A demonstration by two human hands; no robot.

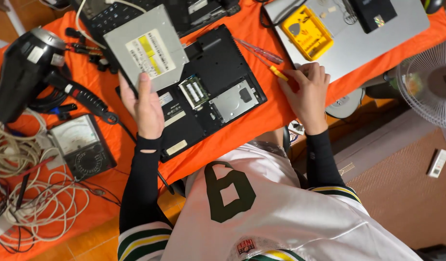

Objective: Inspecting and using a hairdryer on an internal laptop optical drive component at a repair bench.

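My left hand (144,104) grips a flat grey optical drive (145,48) by its near edge and holds it above the left part of a black laptop (218,67). The laptop lies bottom-up on an orange cloth (261,121). Its underside is open, showing a green memory module (194,92) and a silver drive bay (235,100). My right hand (307,94) rests on the cloth to the right of the laptop. Its fingers are closed on a screwdriver with a yellow and clear handle (275,70).
A black hair dryer (27,67) and an analogue multimeter (80,145) lie at the left, beside tangled white cables (34,193). A silver laptop (378,41) at the back right carries a yellow case (305,31). A fan (428,87) stands at the right.
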